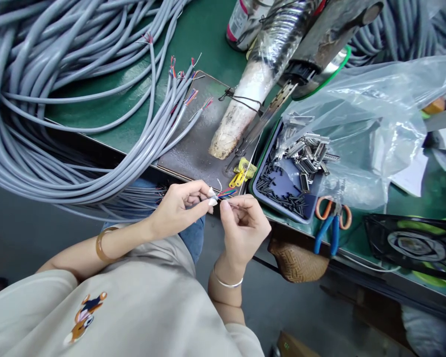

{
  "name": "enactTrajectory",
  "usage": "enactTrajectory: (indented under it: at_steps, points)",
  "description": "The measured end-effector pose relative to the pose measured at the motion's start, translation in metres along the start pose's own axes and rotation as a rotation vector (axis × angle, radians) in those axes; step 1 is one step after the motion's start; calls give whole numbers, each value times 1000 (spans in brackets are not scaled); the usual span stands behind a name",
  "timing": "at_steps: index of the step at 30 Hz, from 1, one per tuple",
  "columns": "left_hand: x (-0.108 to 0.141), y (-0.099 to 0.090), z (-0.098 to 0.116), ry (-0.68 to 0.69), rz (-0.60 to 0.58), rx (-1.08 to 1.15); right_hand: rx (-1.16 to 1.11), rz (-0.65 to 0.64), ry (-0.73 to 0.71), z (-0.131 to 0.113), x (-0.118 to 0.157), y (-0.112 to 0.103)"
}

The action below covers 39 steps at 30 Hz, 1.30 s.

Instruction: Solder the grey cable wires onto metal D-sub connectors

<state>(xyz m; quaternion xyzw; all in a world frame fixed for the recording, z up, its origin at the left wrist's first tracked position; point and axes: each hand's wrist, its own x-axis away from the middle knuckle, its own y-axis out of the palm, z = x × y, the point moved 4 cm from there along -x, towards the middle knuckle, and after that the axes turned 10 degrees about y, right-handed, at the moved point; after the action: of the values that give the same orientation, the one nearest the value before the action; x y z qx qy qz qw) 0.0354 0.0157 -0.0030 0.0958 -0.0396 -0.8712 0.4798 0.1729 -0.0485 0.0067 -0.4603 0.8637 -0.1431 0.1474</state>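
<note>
My left hand (pixel 180 206) pinches the stripped end of a grey cable, with white covers on the thumb and a fingertip. Red, green and blue wires (pixel 227 193) fan out from that end toward the right, and a pale strand curls upward. My right hand (pixel 245 223) is closed, thumb against forefinger, on thin wire strands from the same cable end; its other fingers are curled in. Just beyond the hands, on the bench edge, lies a yellow-handled tool (pixel 238 179) with yellow wrapping. The rest of the held cable is hidden behind my left hand.
Bundled grey cables (pixel 107 163) with bared colored ends cover the left. A wrapped tube (pixel 241 99) hangs over a metal plate (pixel 178 151). Rightward are a tray (pixel 262 186) with metal connectors (pixel 308 156) and black pieces, a plastic bag (pixel 375 114), pliers (pixel 329 230) and a fan (pixel 412 245).
</note>
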Motion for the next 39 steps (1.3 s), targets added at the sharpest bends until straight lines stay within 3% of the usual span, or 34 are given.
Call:
enactTrajectory:
  at_steps: [3, 5, 7, 10, 17, 22, 26, 28, 31, 34, 39]
  points:
    - [0, -3, -2, 27, 31, -52, -50, 79, 36, 4, 2, -4]
    - [0, -5, -3, 62, 74, -156, -33, 235, -32, 1, 7, -11]
    - [1, -6, -3, 107, 99, -239, 21, 307, -111, -2, 14, -13]
    - [2, -5, -1, 201, 105, -308, 92, 223, -113, -3, 17, -7]
    - [4, -2, 2, 380, 102, -431, 27, 98, -7, 3, 14, 2]
    - [3, -2, 5, 381, 134, -407, 198, 103, -282, -5, 15, 3]
    - [-3, -3, 4, 195, 85, -265, 296, 25, -409, -9, 15, 4]
    - [-5, -2, 0, 41, 49, -91, 261, 15, -366, -8, 13, 1]
    - [-7, 0, -4, -114, -1, 144, 96, 146, -168, -3, 8, -9]
    - [-8, 0, -4, -129, 0, 184, 18, 143, 6, 2, 1, -12]
    - [-5, -1, -5, -71, 21, 22, -5, 15, 89, 1, -7, -7]
